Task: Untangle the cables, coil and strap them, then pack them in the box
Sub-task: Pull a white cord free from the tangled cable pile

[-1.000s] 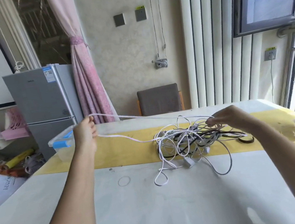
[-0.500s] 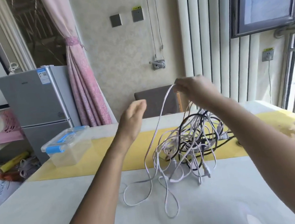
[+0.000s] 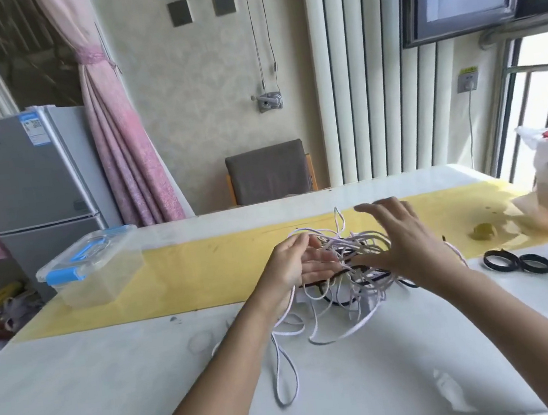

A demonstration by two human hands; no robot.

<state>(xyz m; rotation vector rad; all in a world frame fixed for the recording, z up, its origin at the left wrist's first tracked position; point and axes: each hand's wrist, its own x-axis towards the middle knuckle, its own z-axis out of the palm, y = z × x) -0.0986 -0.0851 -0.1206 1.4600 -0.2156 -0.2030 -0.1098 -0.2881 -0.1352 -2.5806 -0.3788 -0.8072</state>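
Cables (image 3: 342, 268), thin white flat cords knotted with glossy black ones, sat heaped at centre frame where the yellow runner (image 3: 204, 267) met the pale table (image 3: 114, 382). Left hand (image 3: 295, 266) cupped the pile's edge, right hand (image 3: 398, 244) hovered spread and blurred, neither clearly gripping. Yanking now risked tightening knots, or dragging loops off the near edge.

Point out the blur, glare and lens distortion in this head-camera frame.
Head view: the right hand is smeared by motion blur, the left hand sharper; daylight blows out the window at right and washes the white table; the wide-angle lens leans the fridge and bends the table's far edge; the cable tangle stays readable.
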